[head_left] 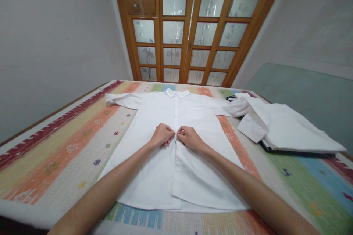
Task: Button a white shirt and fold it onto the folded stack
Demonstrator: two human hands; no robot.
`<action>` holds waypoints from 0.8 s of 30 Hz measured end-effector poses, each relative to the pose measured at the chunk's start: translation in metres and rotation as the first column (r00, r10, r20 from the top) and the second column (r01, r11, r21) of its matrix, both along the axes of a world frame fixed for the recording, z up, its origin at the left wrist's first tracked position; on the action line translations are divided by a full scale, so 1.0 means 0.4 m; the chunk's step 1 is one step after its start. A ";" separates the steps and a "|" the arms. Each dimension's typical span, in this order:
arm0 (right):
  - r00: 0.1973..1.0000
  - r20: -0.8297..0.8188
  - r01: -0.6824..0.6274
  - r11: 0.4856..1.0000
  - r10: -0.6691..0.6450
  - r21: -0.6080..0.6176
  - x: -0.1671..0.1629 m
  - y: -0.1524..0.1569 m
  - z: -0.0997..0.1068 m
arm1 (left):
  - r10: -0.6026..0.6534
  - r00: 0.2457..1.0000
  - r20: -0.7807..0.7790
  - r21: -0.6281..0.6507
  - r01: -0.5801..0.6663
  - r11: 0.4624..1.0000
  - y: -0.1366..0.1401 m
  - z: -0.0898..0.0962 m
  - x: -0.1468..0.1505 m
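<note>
A white button-up shirt (154,169) lies spread front side up, its collar at the far end and its sleeves stretched out to both sides. At the middle of its front placket, my left hand (163,134) pinches the cloth edge with closed fingers. My right hand (189,137) meets it there, thumb and fingertips pressed together on the other edge. Above the hands the placket lies closed up to the collar; below them the two front edges are apart and overlap loosely. Any button between the fingertips is too small to make out.
A colourful striped cloth (82,147) covers the table. Folded white garments (295,128) lie on something dark at the right, touching the shirt's sleeve. Behind the table stand wooden doors (190,29) with glass panes. A pale green panel (300,84) leans at the right wall.
</note>
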State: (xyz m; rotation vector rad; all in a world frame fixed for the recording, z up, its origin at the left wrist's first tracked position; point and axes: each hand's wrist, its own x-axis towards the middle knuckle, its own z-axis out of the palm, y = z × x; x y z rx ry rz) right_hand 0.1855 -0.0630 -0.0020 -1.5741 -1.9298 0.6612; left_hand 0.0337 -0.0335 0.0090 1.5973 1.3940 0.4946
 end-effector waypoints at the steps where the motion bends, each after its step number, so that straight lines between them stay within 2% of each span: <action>1: 1.000 -0.019 0.008 1.000 -0.009 -0.016 0.000 -0.001 0.001 | -0.002 1.000 0.011 -0.003 0.002 1.000 0.001 -0.003 -0.002; 7: 0.991 -0.125 0.036 0.993 -0.050 -0.112 0.000 -0.002 0.014 | -0.019 0.995 0.098 -0.005 0.019 1.000 0.002 -0.018 -0.010; 10: 0.991 -0.095 0.082 0.991 -0.092 -0.102 0.003 0.000 0.018 | -0.013 0.992 0.124 -0.018 0.016 1.000 0.003 -0.021 -0.011; 13: 0.997 -0.039 0.059 0.995 -0.062 -0.084 0.006 -0.001 0.020 | -0.014 0.990 0.138 -0.037 0.019 0.999 0.003 -0.018 -0.010; 15: 0.999 0.040 0.022 0.999 -0.021 -0.025 0.007 -0.008 0.024 | -0.023 0.987 0.157 -0.053 0.031 0.998 0.001 -0.014 -0.011; 18: 0.964 0.265 -0.040 0.998 0.025 0.048 0.001 -0.034 0.037 | -0.050 0.981 0.189 -0.073 0.064 0.995 -0.004 -0.005 -0.015; 21: 0.861 0.492 -0.147 0.989 0.127 0.001 -0.012 -0.085 0.052 | -0.085 0.980 0.182 -0.064 0.098 0.993 -0.007 0.000 -0.018; 24: 0.763 0.598 -0.276 0.960 0.246 -0.042 -0.026 -0.152 0.064 | -0.091 0.984 0.154 -0.054 0.101 0.993 -0.004 -0.002 -0.019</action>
